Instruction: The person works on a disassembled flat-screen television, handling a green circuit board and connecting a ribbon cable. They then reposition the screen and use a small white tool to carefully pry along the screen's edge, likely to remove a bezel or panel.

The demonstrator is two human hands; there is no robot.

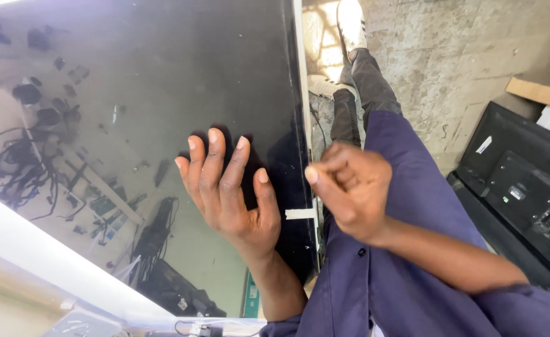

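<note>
Left hand (228,190) lies spread open on glossy black screen (162,75); right hand (350,190) fisted above concrete floor (450,56).

A black television back (525,187) and cardboard piece (540,92) lie on the concrete floor (450,56).

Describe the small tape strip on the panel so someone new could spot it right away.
Start at the big glossy black screen panel filling the left of the view. Follow its pale right edge down, level with the open left hand. The tape strip is a short whitish tab lying across that edge, the only light mark on the dark border.
</note>
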